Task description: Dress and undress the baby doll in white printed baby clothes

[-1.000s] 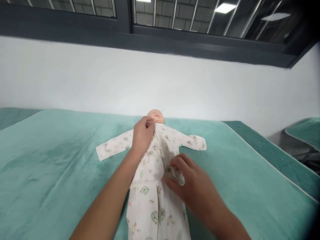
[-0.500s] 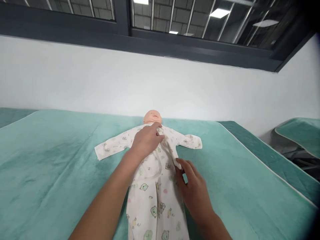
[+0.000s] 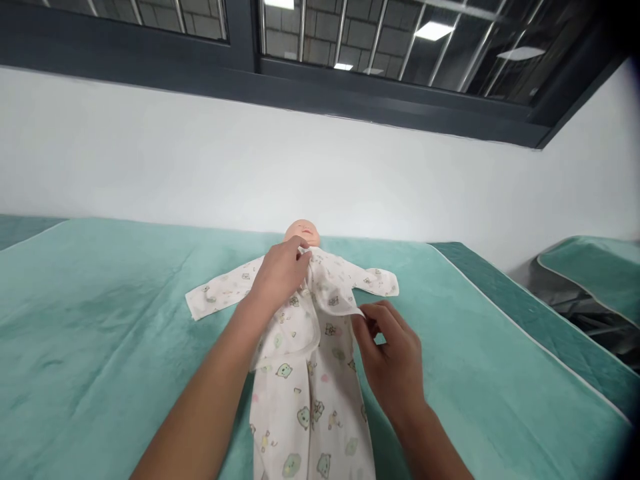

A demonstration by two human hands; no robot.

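A baby doll (image 3: 303,231) lies on its back, dressed in a white baby shirt (image 3: 334,283) printed with small animals and matching trousers (image 3: 320,413). Its sleeves are spread out to both sides. My left hand (image 3: 281,270) lies over the chest, its thumb and forefinger closed on the shirt's front edge just below the neck. At the right side, my right hand (image 3: 393,353) pinches the lower corner of the shirt's right front flap. That flap is lifted a little off the trousers, while the left flap lies flat.
A soft green cover (image 3: 115,333) spreads under the doll, with a darker green border (image 3: 520,300) to the right. Behind stands a white wall (image 3: 200,160) below a dark-framed barred window (image 3: 390,100). Another green-covered piece (image 3: 595,270) sits at the far right.
My right hand has drawn the flap's corner out flatter and slightly upward. My left hand has shifted a little left and up, its fingers more curled at the neckline.
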